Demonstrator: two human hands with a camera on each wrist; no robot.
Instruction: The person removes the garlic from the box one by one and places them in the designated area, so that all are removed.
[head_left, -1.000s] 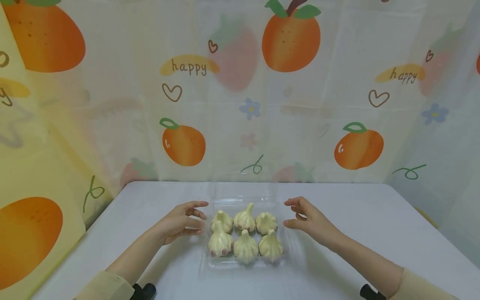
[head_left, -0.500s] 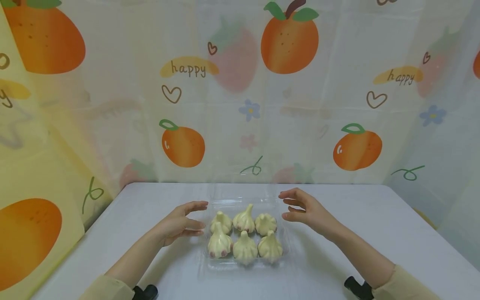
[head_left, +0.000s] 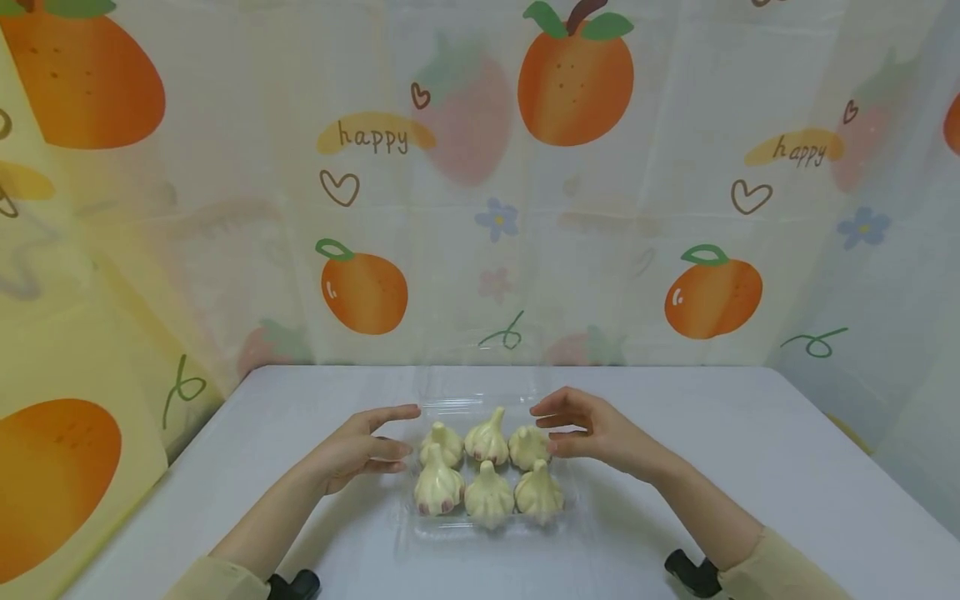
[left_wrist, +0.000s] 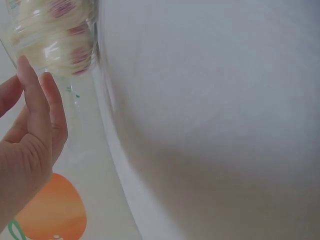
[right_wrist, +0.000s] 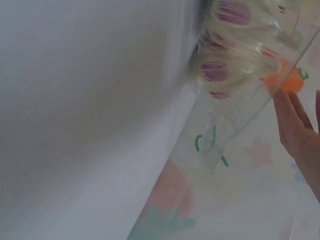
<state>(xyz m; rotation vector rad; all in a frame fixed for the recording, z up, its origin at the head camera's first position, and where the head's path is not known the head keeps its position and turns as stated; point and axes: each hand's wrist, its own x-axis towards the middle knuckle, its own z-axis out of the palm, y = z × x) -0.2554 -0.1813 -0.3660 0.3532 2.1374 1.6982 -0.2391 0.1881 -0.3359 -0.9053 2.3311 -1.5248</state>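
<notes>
A clear plastic box holds several pale garlic bulbs in two rows, with its see-through lid raised at the back. My left hand is at the box's left side, fingers spread and slightly bent, the fingertips close to the wall; whether they touch it is unclear. My right hand reaches in from the right. Its fingertips are at the back right garlic bulb and overlap its edge. In the right wrist view the right fingers are relaxed, near the box edge, gripping nothing.
The box stands on a white table. A curtain printed with oranges hangs behind the table's far edge and along the left side. Black wrist straps show at both cuffs.
My right hand has moved left, from beside the box to over its back right corner. The left hand has barely moved. The garlic bulbs stay in place.
</notes>
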